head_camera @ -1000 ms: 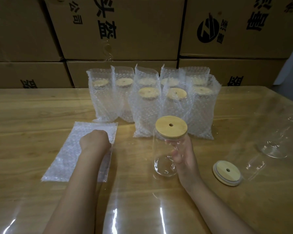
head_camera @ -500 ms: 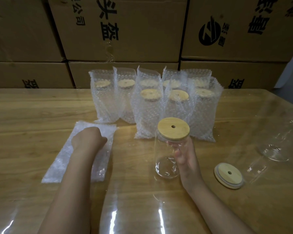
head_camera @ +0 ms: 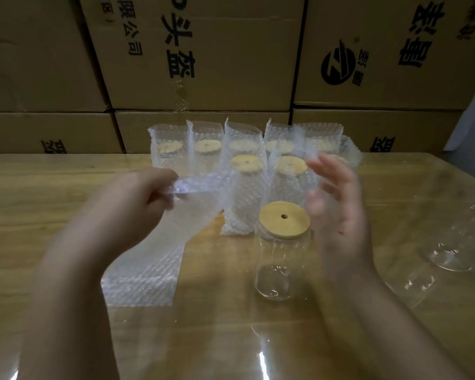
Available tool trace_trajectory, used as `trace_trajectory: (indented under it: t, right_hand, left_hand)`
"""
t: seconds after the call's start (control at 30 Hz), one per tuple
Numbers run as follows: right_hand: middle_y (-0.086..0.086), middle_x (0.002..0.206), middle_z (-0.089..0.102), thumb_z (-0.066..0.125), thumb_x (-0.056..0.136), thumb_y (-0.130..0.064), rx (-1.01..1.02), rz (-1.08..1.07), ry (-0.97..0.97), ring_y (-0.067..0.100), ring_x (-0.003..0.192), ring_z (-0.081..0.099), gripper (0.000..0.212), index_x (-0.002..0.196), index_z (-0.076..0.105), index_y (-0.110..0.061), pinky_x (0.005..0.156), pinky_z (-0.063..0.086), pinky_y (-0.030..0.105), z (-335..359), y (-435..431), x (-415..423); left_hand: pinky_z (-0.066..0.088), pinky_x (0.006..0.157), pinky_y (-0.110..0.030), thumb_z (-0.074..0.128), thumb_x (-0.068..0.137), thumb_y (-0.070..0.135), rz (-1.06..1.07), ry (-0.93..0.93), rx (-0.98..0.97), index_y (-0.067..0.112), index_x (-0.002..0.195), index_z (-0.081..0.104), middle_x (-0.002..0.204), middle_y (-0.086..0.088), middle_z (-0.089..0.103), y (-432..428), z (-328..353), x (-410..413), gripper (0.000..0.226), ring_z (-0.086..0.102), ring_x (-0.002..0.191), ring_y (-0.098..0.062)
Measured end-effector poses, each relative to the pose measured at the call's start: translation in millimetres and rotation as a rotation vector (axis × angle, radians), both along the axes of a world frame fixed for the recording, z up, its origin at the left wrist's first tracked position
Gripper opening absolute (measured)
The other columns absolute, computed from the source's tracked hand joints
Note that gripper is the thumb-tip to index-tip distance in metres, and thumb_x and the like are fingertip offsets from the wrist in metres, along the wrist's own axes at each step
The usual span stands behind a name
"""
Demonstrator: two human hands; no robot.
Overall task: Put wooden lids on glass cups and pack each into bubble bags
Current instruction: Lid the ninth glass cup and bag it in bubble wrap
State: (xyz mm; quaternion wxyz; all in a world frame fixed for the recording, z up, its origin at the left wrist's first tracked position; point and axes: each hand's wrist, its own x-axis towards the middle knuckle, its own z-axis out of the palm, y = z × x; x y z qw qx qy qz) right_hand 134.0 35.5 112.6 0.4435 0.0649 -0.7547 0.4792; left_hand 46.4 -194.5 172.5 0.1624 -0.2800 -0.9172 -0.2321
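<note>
Wooden lid [head_camera: 284,219] seated flat on its mouth, a clear glass cup [head_camera: 281,270] stands upright on the table [head_camera: 39,193], roughly midway between the left and right edges and nearer the front edge than the back, with nothing gripping it. Capped, it appears ready for the second half of the job: going into a sleeve. The right hand [head_camera: 337,215] hovers just beside the lid, on the side toward the right edge, fingers spread and straight, holding nothing; motion blur hides whether it brushes the glass. The left hand [head_camera: 137,198] is raised over the left half of the table, thumb and curled fingers pinching the top edge of a bubble bag [head_camera: 154,256]. The bag hangs from that pinch with its lower end resting on the wood, a hold that seems meant to bring the mouth up where the free hand can open it. Behind the cup, toward the back edge, two rows of packed cups [head_camera: 247,187] stand upright in their bags, lids showing through the open tops, grouped clear of the working space. Near the right edge, unlidded glasses [head_camera: 450,259] wait, their posture hard to read through the glare. Printed cardboard cartons [head_camera: 203,50] are stacked like a wall beyond the back edge.
</note>
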Motion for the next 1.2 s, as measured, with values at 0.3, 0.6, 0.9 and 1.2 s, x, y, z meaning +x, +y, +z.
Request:
trace_trajectory:
  t: [0.3,0.6,0.9,1.2]
  right_hand:
    - [-0.017,0.085,0.067,0.061,0.087,-0.038,0.502,0.167,-0.364,-0.012,0.087,0.056,0.021,0.101,0.068,-0.023,0.090,0.035,0.010,47.2,-25.2,-5.0]
    - [-0.007,0.047,0.046,0.038,0.096,-0.043,-0.004,0.041,-0.507,0.016,0.042,0.048,0.038,0.078,0.067,-0.024,0.044,0.041,0.031,46.0,-15.2,-9.7]
    - [-0.018,0.090,0.066,0.052,0.097,-0.019,0.105,0.204,-0.356,0.000,0.088,0.061,0.020,0.097,0.069,-0.028,0.076,0.047,0.017,49.1,-11.1,-5.6]
    - [-0.004,0.094,0.058,0.051,0.087,-0.020,0.675,-0.004,-0.083,0.019,0.094,0.048,0.024,0.088,0.075,-0.022,0.089,0.033,0.039,57.3,-13.5,6.6]
  left_hand:
    - [0.041,0.059,-0.026,0.051,0.084,-0.009,-0.065,0.137,0.207,0.024,0.085,0.067,0.075,0.017,0.061,1.1,1.4,-1.4,0.037,0.055,0.067,-0.001]
    - [0.044,0.072,-0.008,0.046,0.090,0.015,-0.100,0.272,0.414,0.030,0.102,0.052,0.091,0.013,0.052,26.0,-1.2,2.5,0.020,0.053,0.081,0.003]
    - [0.056,0.071,-0.020,0.059,0.085,0.041,-0.664,-0.352,0.328,0.031,0.099,0.069,0.086,0.009,0.073,14.4,1.8,9.7,0.020,0.070,0.080,-0.009]
    - [0.035,0.046,-0.015,0.058,0.086,0.029,-0.606,-0.091,0.934,0.031,0.079,0.064,0.067,0.012,0.055,0.4,19.4,12.7,0.009,0.043,0.052,-0.005]
